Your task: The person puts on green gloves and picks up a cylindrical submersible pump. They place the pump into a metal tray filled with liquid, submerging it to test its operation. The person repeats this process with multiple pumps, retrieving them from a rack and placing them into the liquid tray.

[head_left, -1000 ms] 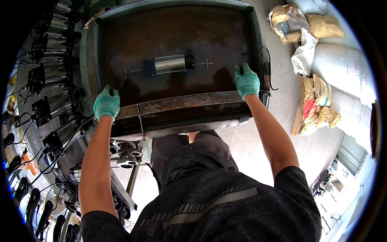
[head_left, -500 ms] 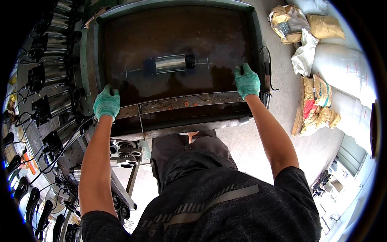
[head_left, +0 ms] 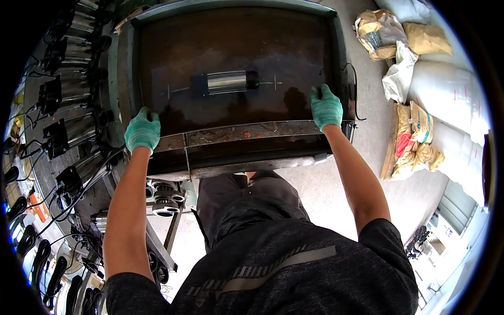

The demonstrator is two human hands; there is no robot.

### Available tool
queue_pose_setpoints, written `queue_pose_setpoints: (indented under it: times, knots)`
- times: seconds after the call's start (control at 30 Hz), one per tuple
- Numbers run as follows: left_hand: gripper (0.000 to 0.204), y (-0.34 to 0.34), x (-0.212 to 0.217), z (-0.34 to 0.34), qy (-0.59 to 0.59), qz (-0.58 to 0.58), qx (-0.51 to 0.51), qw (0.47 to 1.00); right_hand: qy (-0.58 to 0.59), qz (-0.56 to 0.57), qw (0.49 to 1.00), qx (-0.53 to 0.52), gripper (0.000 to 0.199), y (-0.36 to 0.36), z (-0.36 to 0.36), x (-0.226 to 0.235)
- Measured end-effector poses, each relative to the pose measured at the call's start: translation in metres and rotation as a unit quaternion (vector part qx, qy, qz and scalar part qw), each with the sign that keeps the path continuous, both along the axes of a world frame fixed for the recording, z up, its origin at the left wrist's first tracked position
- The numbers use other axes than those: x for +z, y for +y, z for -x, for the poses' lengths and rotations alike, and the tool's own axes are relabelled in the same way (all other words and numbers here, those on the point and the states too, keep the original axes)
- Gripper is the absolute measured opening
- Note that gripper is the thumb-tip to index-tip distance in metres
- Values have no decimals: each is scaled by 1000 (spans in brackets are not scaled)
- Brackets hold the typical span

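1. Our left hand (head_left: pixel 142 129), in a green glove (head_left: pixel 140 138), is at the near left corner of a big dark tray (head_left: pixel 236 47).
2. Our right hand (head_left: pixel 326 109), in a green glove too, is at the near right corner.
3. We see a shiny silver tube (head_left: pixel 227 83) in the middle of the tray, apart from both hands. It has a black cap (head_left: pixel 253 80) on its right end.
4. A rusty strip (head_left: pixel 215 137) with orange bits (head_left: pixel 247 134) runs between our hands.
5. On our left, more silver tubes (head_left: pixel 77 92) sit in a row on a table (head_left: pixel 48 169), near black cords (head_left: pixel 73 294).
6. On our right, we see brown bags (head_left: pixel 428 39) and a white bag (head_left: pixel 397 79).
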State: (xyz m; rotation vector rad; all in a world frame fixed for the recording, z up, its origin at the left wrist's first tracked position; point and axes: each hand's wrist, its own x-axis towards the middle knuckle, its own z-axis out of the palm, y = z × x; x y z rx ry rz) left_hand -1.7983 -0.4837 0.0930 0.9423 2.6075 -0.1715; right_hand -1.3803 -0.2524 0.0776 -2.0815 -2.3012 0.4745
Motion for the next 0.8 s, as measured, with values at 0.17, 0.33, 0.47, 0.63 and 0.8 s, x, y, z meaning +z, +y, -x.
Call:
queue_pose_setpoints:
  times: [0.17,0.33,0.47,0.63,0.8]
  knots:
    - [29,3,3,-1,-6,4,2,1000,-4,4,1000,-3,33,1,0,-1]
    - [30,3,5,-2,-10,8,2,1000,-5,-1,1000,3,34,1,-1,-3]
    - [31,1,3,-1,-7,-1,4,1000,-4,6,1000,2,34,1,0,2]
    - [32,3,2,1,-11,17,-1,1000,3,-5,1000,4,33,0,-1,-1]
    - [32,3,3,0,-11,15,3,1000,-4,1,1000,4,33,1,0,0]
